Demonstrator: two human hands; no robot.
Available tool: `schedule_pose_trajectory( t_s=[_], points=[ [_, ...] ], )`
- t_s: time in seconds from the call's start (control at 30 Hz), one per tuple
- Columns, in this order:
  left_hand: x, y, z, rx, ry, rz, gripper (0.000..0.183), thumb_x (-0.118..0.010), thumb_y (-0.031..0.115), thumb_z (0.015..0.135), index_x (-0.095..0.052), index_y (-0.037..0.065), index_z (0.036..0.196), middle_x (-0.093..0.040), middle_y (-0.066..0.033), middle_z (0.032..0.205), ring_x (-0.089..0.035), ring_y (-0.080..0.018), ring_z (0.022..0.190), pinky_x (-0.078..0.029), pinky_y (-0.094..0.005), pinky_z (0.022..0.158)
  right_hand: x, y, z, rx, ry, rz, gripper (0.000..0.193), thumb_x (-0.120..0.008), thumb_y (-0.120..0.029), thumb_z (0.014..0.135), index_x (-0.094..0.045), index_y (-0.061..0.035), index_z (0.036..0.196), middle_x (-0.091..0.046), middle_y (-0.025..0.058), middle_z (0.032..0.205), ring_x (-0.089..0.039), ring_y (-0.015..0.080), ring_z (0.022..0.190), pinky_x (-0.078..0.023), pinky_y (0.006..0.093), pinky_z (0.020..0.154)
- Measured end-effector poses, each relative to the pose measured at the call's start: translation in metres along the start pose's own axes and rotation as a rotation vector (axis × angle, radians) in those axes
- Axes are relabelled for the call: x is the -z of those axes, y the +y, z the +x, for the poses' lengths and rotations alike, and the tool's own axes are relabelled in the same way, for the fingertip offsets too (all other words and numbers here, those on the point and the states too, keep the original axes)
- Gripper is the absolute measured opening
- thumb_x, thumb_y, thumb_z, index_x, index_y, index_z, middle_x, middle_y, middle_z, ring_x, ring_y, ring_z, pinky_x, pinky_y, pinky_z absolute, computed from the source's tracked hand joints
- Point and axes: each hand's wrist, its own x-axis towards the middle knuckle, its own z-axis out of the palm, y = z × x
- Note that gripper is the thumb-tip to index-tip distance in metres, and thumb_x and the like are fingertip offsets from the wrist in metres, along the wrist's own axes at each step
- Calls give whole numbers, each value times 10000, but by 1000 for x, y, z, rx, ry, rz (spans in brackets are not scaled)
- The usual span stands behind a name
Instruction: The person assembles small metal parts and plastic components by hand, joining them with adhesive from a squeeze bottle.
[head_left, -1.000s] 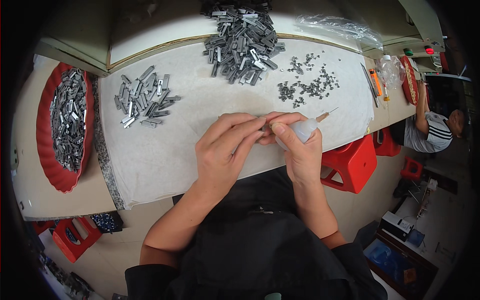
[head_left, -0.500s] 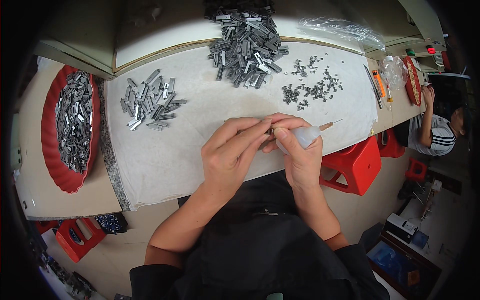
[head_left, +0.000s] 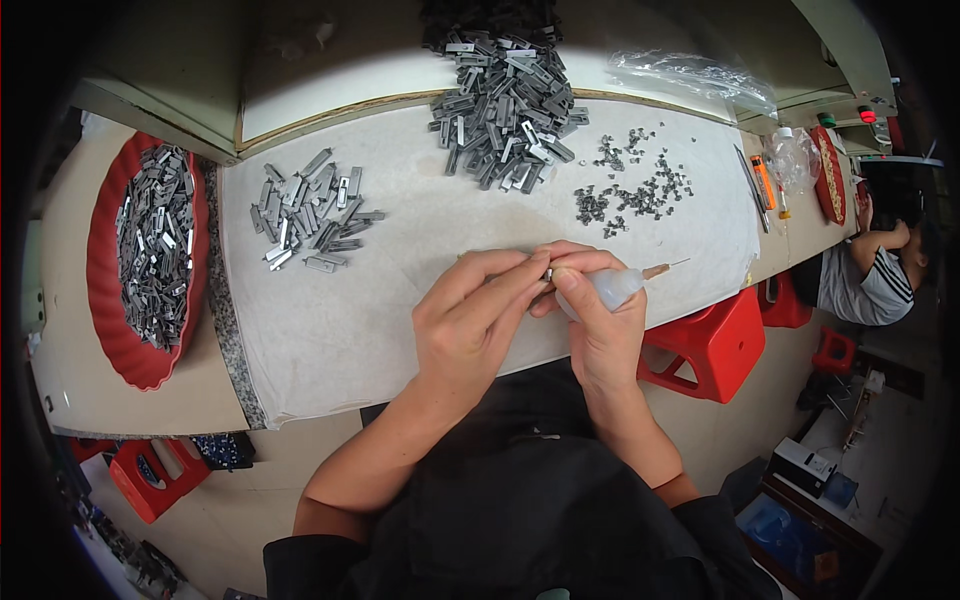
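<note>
My left hand [head_left: 470, 320] and my right hand [head_left: 597, 322] meet over the white cloth [head_left: 400, 290] near the table's front edge. Between the fingertips of both is a small metal part [head_left: 548, 275], mostly hidden by fingers. My right hand also holds a small translucent squeeze bottle [head_left: 615, 287] with a thin needle tip pointing right. A heap of grey metal clips [head_left: 505, 95] lies at the far middle, a smaller heap of clips [head_left: 310, 215] to the left, and scattered tiny dark parts [head_left: 630, 190] to the right.
A red tray [head_left: 110, 330] full of grey metal pieces sits at the left. A clear plastic bag [head_left: 690, 75] lies at the back right, with tools and another red dish [head_left: 830, 175] beyond. Red stools [head_left: 715, 345] stand below the table. Another person [head_left: 870, 275] sits at the far right.
Both hands stay together at the same spot; the fingers have shifted slightly on the small part, and the bottle remains in my right hand.
</note>
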Motion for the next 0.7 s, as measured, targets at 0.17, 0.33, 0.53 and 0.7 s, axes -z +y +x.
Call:
schedule_pose_trajectory(
  t_s=[0.17, 0.33, 0.53, 0.7],
  points=[
    [-1, 2, 1, 32, -7, -32, 249, -618, -77, 694, -633, 5, 928, -589, -92, 845, -573, -133, 714, -470, -213, 591, 1, -1, 1, 31, -17, -41, 57, -561, 1, 783, -579, 37, 824, -584, 157, 944, -593, 151, 703, -495, 231, 568],
    [-3, 0, 2, -29, 37, 9, 252, -630, -73, 662, -633, -2, 904, -591, -85, 799, -579, -148, 654, -476, -226, 525, 2, -1, 1, 46, -15, -73, 60, -559, 8, 782, -580, 39, 828, -586, 160, 944, -590, 147, 700, -491, 228, 569],
    [-5, -1, 2, -50, 49, 35, 264, -638, -71, 648, -638, 10, 899, -589, -77, 788, -568, -146, 636, -457, -225, 505, 3, -1, 1, 64, -10, -96, 54, -561, 10, 779, -584, 39, 819, -585, 163, 948, -587, 150, 696, -494, 230, 570],
    [-6, -3, 1, -69, 53, 52, 276, -638, -74, 638, -638, 13, 900, -587, -74, 782, -565, -152, 636, -449, -229, 506, 2, 0, 1, 68, 9, -93, 51, -565, 8, 778, -587, 37, 813, -585, 164, 942, -585, 153, 691, -497, 234, 565]
  ],
)
